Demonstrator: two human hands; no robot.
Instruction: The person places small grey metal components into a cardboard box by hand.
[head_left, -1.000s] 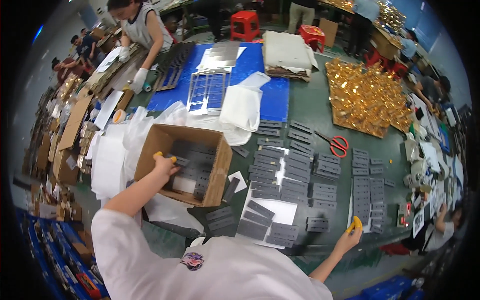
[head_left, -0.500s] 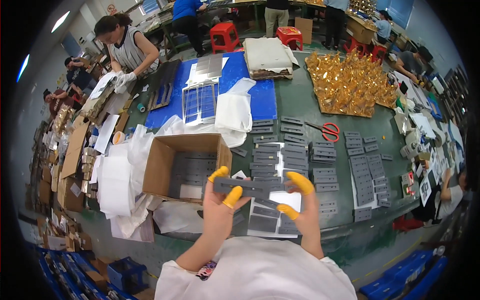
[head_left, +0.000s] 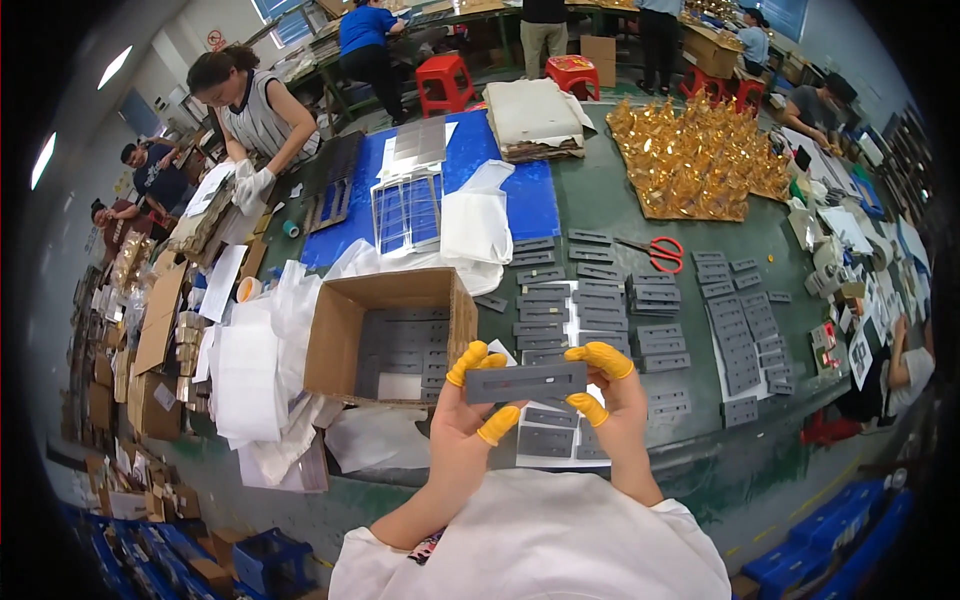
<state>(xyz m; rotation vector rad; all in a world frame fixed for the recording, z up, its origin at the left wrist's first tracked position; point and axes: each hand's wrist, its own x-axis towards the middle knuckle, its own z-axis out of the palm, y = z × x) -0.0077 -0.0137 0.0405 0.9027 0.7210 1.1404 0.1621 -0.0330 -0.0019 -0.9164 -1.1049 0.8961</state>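
Observation:
A dark grey rectangular bar (head_left: 527, 383) with a long slot is held up level before me, over the table's near edge. My left hand (head_left: 462, 432) grips its left end between thumb and fingers. At its right end, my right hand (head_left: 622, 412) has closed with thumb below and fingertips above. Yellow finger cots cover several fingertips on both hands. Under and beyond the bar, more grey slotted bars (head_left: 600, 300) lie in rows, some over white paper. An open cardboard box (head_left: 340, 350), left of my hands, contains similar bars.
Red-handled scissors (head_left: 665, 254) lie beyond the rows. Gold shiny pieces (head_left: 690, 160) crowd a board at the far right. White wrapping sheets (head_left: 247, 370) are heaped left of the box, and a blue mat (head_left: 530, 200) lies behind. A gloved co-worker (head_left: 255, 120) stands at the far left.
My right hand has come in from the right and closed on the bar's right end. The bar has turned so its slotted face shows, and my left hand has shifted slightly right.

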